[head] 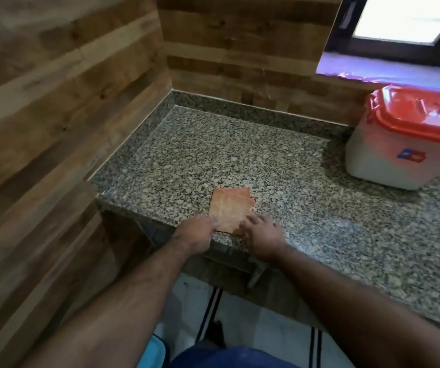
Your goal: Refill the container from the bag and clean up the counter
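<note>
The folded orange bag (230,208) lies flat on the speckled granite worktop (240,160), close to the worktop's front edge and well apart from the container (399,144). The bag is a pale orange-pink rectangle with a darker band along its far edge and a slightly ragged right border; any print on it is too blurred to read. The left hand (196,233) rests at the bag's near-left corner, fingers together and pressed onto the material. The right hand (262,239) rests at the bag's near-right corner, fingers spread and laid flat against its edge; neither grip is closed around the bag. The container stands to the far right of the bag, near the back wall beneath the window sill (399,73). It is a translucent white rectangular tub with a red-orange lid (423,115) seated on top and a small red-and-blue label (411,155) on its front face. Wood-pattern wall panels (54,102) rise left of and behind the bag.
</note>
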Demonstrator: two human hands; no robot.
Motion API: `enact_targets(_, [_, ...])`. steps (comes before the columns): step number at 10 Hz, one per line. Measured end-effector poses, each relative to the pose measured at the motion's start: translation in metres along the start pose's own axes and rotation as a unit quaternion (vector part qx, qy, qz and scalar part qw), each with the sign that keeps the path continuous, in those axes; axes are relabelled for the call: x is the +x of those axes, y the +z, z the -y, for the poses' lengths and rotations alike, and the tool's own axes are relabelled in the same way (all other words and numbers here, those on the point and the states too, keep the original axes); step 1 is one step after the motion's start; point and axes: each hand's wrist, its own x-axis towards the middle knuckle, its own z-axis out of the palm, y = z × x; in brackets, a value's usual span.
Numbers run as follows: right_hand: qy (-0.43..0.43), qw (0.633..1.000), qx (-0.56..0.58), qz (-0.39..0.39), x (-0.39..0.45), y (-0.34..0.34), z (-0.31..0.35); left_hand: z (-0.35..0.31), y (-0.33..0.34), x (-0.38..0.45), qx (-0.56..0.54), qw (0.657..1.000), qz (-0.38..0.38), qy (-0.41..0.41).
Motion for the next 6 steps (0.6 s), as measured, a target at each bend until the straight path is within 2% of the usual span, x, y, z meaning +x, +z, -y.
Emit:
enact_targets(1, [-0.034, 0.997, -0.042, 0.058, 0.009, 0.012, -0.007, 0.011, 0.007, 0.011, 0.049, 0.998, 0.017, 0.018])
enact_targets(3, [-0.095, 0.99, -0.054, 0.086, 0.026, 0.024, -0.011, 0.019, 0.0, 0.026, 0.118, 0.992, 0.002, -0.047])
enact_targets(4, [-0.107, 0.991, -0.042, 0.061, 0.031, 0.021, -0.002, 0.016, -0.004, 0.034, 0.13, 0.991, -0.005, -0.044])
enact_targets(6, [-0.005, 0.999, 0.004, -0.031, 0.01, 0.002, -0.022, -0.015, -0.014, 0.059, 0.07, 0.996, -0.044, 0.026])
